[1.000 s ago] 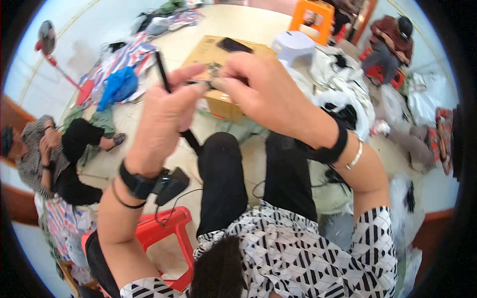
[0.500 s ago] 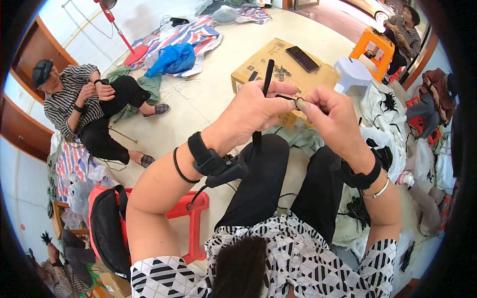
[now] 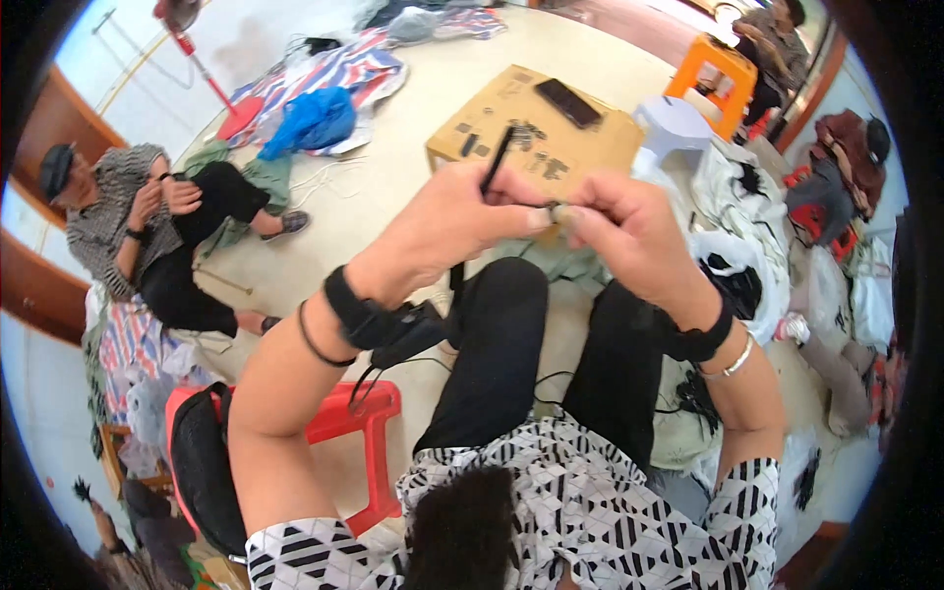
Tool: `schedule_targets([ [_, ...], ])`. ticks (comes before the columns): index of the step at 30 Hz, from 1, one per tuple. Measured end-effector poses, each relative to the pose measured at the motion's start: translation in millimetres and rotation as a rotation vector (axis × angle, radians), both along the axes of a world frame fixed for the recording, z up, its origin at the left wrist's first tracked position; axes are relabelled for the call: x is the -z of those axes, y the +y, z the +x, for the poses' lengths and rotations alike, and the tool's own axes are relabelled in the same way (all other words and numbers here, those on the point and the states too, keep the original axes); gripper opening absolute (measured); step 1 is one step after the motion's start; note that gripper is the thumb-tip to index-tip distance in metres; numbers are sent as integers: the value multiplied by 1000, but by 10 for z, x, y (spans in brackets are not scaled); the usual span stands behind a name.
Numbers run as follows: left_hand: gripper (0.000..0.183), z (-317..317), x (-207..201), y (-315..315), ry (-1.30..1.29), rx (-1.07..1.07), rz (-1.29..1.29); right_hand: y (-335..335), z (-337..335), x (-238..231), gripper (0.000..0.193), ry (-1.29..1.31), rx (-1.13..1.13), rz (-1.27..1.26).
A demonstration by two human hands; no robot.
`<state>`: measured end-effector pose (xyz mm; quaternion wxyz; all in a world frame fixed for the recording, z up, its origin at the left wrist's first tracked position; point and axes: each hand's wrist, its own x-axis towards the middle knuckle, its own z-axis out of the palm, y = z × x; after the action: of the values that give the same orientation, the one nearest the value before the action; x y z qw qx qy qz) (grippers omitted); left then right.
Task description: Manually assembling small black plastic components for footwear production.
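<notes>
My left hand [image 3: 447,221] is raised over my knees and grips a thin black strap [image 3: 495,162] that sticks up past the fingers and hangs down below the palm. My right hand [image 3: 624,231] meets it fingertip to fingertip and pinches a small metal piece [image 3: 557,209] on the strap's end. Both wrists wear black bands; the left one carries a small black box with a cable. A cardboard box [image 3: 536,138] stands on the floor just beyond the hands, with a black phone [image 3: 569,102] and several small dark parts on its top.
A person in a striped top [image 3: 128,211] sits on the floor at left. A red stool [image 3: 339,433] with a black bag stands beside my left leg. A white stool [image 3: 674,123], an orange stool [image 3: 710,64] and piles of white cloth [image 3: 747,226] lie at right, where other people sit.
The view has swung a little, and the box now sits further left. Both hands stay together on the strap, slightly lower, with the strap's upper end tilted more to the right.
</notes>
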<state>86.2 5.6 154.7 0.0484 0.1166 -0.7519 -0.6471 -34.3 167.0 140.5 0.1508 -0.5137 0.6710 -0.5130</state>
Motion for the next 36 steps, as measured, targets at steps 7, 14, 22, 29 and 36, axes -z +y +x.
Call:
schedule_targets([
  [7,12,64,-15,37,44,17,218,42,18,46,6,-277,-144,-116],
  [14,16,50,-4,55,63,26,283,40,-41,34,6,-132,-126,-81],
  [22,21,54,-16,102,84,-2,212,83,-50,-14,7,-97,-124,-114],
  [29,20,69,-30,128,83,8,189,112,-43,-55,7,-58,-138,-114],
  [36,20,92,-60,121,87,41,187,170,-53,-102,5,-95,-211,-10],
])
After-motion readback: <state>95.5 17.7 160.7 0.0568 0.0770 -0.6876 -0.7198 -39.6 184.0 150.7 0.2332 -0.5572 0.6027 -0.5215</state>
